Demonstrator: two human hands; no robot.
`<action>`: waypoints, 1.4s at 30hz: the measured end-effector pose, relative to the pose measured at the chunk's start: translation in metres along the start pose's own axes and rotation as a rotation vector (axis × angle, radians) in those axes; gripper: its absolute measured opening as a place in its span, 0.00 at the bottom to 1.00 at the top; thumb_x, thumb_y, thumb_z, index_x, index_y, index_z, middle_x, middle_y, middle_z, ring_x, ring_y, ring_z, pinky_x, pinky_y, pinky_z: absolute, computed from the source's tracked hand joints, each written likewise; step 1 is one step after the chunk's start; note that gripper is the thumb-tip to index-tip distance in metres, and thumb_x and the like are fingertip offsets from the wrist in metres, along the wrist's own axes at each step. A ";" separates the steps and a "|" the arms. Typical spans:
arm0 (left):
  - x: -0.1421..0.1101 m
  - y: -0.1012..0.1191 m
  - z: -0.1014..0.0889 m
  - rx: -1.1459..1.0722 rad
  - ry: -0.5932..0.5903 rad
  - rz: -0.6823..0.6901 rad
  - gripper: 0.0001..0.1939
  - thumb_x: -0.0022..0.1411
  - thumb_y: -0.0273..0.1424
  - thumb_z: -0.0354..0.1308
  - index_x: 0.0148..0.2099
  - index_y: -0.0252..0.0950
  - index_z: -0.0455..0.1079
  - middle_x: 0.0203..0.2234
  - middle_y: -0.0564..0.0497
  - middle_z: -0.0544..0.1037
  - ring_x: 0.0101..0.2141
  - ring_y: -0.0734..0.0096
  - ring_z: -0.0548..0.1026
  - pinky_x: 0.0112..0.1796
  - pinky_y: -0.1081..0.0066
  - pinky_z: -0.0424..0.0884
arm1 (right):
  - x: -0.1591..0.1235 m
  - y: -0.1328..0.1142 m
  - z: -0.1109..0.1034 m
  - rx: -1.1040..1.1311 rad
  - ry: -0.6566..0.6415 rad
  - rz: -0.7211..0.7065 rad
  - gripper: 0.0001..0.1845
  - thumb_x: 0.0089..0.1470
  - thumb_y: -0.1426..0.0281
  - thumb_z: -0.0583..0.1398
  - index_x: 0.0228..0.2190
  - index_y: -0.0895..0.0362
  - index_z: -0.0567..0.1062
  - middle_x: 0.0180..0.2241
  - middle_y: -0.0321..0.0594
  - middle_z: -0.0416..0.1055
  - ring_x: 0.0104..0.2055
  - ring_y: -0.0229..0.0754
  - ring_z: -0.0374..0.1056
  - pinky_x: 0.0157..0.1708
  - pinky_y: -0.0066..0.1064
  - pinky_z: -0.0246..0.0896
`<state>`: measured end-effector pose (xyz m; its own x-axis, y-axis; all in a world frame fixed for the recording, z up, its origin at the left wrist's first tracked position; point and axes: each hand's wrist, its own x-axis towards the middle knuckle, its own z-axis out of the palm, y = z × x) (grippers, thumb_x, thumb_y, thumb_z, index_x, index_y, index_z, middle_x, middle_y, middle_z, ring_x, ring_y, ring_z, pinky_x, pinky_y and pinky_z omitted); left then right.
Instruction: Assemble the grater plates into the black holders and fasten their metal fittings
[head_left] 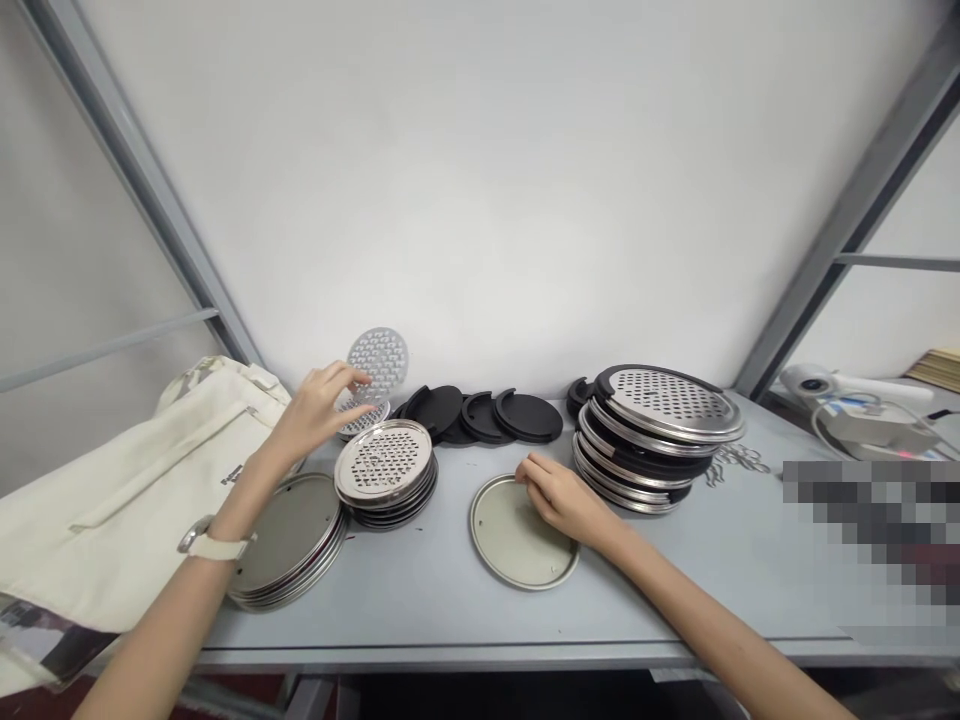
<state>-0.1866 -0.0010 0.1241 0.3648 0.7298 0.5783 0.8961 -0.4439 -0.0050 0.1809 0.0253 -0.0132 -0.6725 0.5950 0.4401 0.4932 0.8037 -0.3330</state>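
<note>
My left hand (324, 405) pinches a perforated metal grater disc (379, 358), holding it tilted up by its lower left edge. Beneath that disc, another perforated disc (365, 418) is partly hidden by my fingers. My right hand (559, 500) has its fingers closed at the far rim of a shallow round metal plate (517, 545), which lies on the table. Between the hands stands a stack of round pieces topped by a grater disc in a metal rim (384, 462). Left of it, under my left forearm, is a pile of round metal plates (289, 535).
Black round holders (529, 415) with notched rims lie along the wall. A tall stack of larger graters (667, 400) stands at right, beside small metal clips (739, 460). A cream cloth bag (142, 480) lies left. A white handheld device (847, 385) and cable are far right.
</note>
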 end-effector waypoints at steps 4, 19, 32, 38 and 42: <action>-0.003 0.068 -0.003 0.037 -0.075 0.160 0.13 0.63 0.39 0.54 0.46 0.36 0.63 0.42 0.47 0.71 0.44 0.62 0.68 0.45 0.63 0.62 | 0.000 0.002 0.000 0.036 0.103 0.076 0.09 0.57 0.78 0.47 0.36 0.54 0.62 0.34 0.40 0.63 0.35 0.41 0.63 0.36 0.32 0.58; -0.035 0.154 0.073 -0.086 -0.483 0.495 0.05 0.61 0.28 0.57 0.37 0.35 0.62 0.33 0.50 0.68 0.35 0.66 0.67 0.36 0.68 0.61 | 0.002 0.007 -0.006 0.181 0.214 0.134 0.10 0.57 0.78 0.47 0.40 0.55 0.61 0.33 0.39 0.62 0.35 0.40 0.62 0.37 0.32 0.58; -0.053 0.149 0.109 -0.284 -0.308 0.363 0.11 0.66 0.34 0.50 0.48 0.37 0.64 0.38 0.47 0.72 0.40 0.65 0.70 0.43 0.66 0.65 | 0.002 0.012 0.013 0.110 0.095 0.100 0.06 0.60 0.74 0.49 0.36 0.55 0.64 0.34 0.42 0.65 0.37 0.43 0.62 0.41 0.38 0.62; -0.055 0.144 0.114 -0.266 -0.334 0.379 0.10 0.65 0.36 0.51 0.44 0.35 0.65 0.36 0.47 0.71 0.38 0.66 0.69 0.42 0.68 0.66 | 0.004 0.012 0.014 0.171 0.095 0.127 0.06 0.61 0.72 0.48 0.34 0.55 0.64 0.33 0.40 0.64 0.35 0.41 0.62 0.38 0.35 0.61; -0.057 0.141 0.116 -0.259 -0.339 0.370 0.15 0.63 0.42 0.52 0.43 0.34 0.65 0.35 0.47 0.71 0.38 0.65 0.69 0.41 0.67 0.66 | 0.005 0.009 0.016 0.213 0.089 0.119 0.05 0.60 0.71 0.50 0.34 0.55 0.65 0.33 0.39 0.65 0.34 0.40 0.62 0.37 0.34 0.60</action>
<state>-0.0519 -0.0442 -0.0042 0.7419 0.6087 0.2811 0.6173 -0.7838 0.0681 0.1734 0.0355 -0.0279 -0.5607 0.6910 0.4562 0.4317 0.7141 -0.5511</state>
